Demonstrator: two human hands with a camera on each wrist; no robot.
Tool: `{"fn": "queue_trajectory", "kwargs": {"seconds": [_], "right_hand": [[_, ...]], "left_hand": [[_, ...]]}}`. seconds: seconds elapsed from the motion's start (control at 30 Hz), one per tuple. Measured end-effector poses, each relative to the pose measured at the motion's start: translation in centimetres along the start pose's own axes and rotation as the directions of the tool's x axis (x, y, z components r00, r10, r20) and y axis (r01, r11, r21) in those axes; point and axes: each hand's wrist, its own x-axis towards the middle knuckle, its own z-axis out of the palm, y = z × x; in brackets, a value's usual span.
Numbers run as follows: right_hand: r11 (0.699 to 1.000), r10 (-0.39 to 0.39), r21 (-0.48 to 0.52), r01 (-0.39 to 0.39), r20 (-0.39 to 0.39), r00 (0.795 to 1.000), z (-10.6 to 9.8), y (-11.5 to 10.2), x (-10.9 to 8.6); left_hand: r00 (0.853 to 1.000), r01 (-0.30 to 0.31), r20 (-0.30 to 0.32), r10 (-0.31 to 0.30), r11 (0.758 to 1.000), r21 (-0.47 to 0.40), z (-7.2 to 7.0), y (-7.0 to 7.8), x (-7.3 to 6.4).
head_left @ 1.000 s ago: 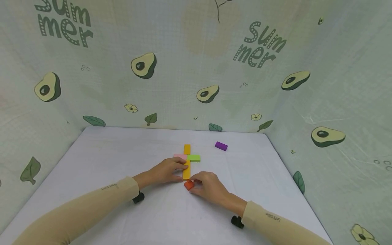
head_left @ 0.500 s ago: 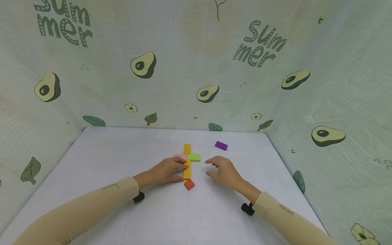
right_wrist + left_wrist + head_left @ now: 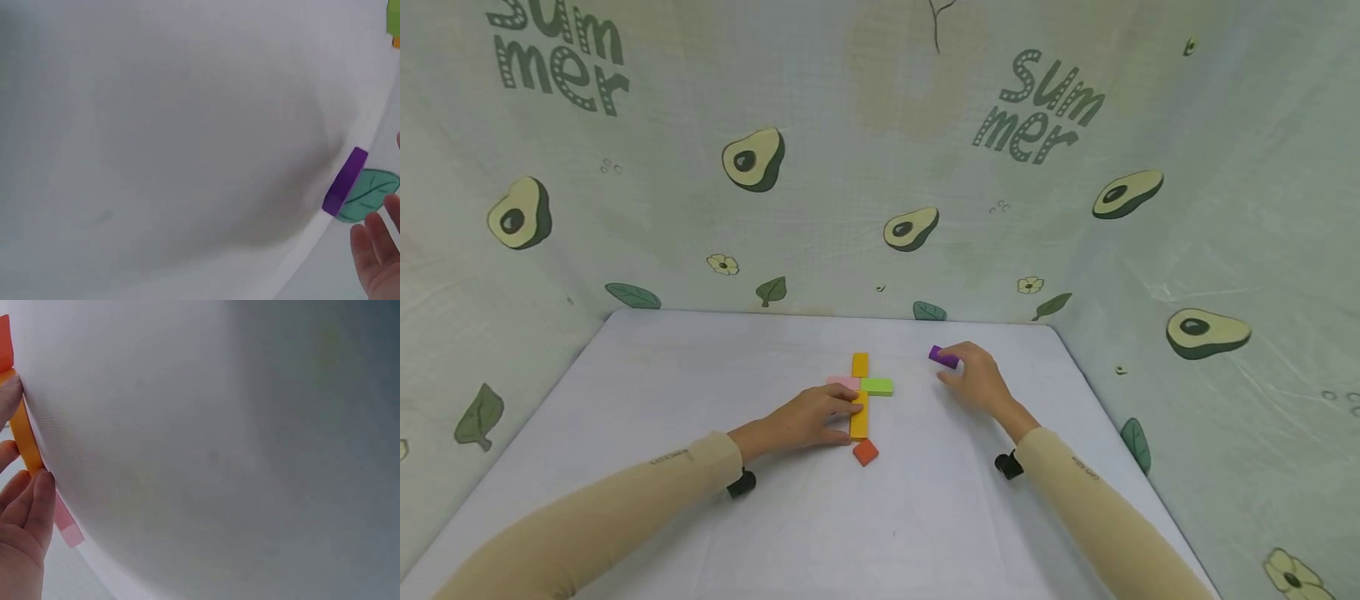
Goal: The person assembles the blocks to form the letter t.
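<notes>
In the head view, my left hand holds the long yellow block, thumb near its lower end and fingers over its upper part. A pink block and a green block lie at its upper end, below a shorter yellow block. Just under the long block sits an orange-red block, turned cornerwise. My right hand reaches over the purple block, hiding part of it. Spread fingers appear apart from the purple block in the right wrist view.
A white cloth covers the table. Behind it and at both sides hangs a pale green curtain printed with avocados and leaves. Black wrist cameras sit under both forearms.
My right hand has let go of the orange-red block and moved up and right to the purple block. The left hand stays where it was.
</notes>
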Motion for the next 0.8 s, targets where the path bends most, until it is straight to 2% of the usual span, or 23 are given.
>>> {"fn": "queue_trajectory", "kwargs": {"seconds": [0.33,0.53,0.7,0.8], "right_hand": [[0.996,0.085,-0.041,-0.083,0.035,0.996,0.5,1.9,2.2],[0.996,0.075,-0.062,-0.071,0.05,0.996,0.9,2.4,2.9],[0.993,0.088,-0.084,-0.083,0.067,0.994,1.2,2.6,3.2],[0.994,0.065,-0.09,-0.059,0.073,0.995,1.4,2.5,3.3]], "left_hand": [[1.0,-0.005,0.002,0.005,1.0,-0.01,-0.1,0.1,0.0],[1.0,0.004,0.003,-0.004,1.0,-0.009,0.0,0.0,0.0],[1.0,-0.019,-0.001,0.019,1.0,-0.012,0.0,-0.3,0.0],[1.0,-0.021,0.003,0.021,1.0,-0.005,0.0,-0.4,-0.1]]}}
